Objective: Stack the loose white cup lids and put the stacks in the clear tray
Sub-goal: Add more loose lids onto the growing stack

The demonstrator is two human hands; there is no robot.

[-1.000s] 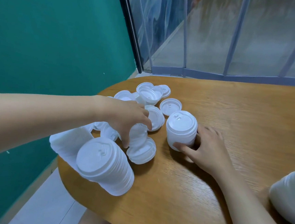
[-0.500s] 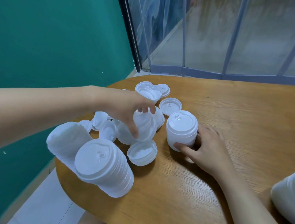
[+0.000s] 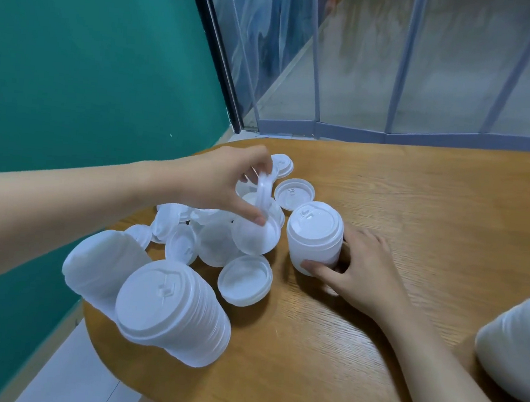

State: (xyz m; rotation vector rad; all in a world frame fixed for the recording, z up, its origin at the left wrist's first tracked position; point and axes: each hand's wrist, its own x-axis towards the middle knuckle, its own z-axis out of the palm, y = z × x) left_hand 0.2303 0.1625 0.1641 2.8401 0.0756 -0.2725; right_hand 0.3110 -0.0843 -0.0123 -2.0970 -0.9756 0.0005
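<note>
Several loose white cup lids (image 3: 208,244) lie in a heap at the table's left end. My left hand (image 3: 217,184) pinches one lid (image 3: 262,197) on edge, lifted above the heap between thumb and fingers. My right hand (image 3: 360,270) grips the base of a short upright lid stack (image 3: 314,237) standing on the table right of the heap. One lid (image 3: 245,279) lies upside down in front of that stack. Two long lid stacks (image 3: 170,311) lie on their sides at the table's near-left edge. The clear tray is not in view.
The wooden table (image 3: 416,214) curves off at the left, with a teal wall (image 3: 93,57) and floor beyond it. A white bag-like object (image 3: 520,345) sits at the right edge. Glass panels stand behind the table.
My left hand took a lid from the heap, raised it and turned it on edge, moving back toward the far lids. My right hand stayed on the upright stack.
</note>
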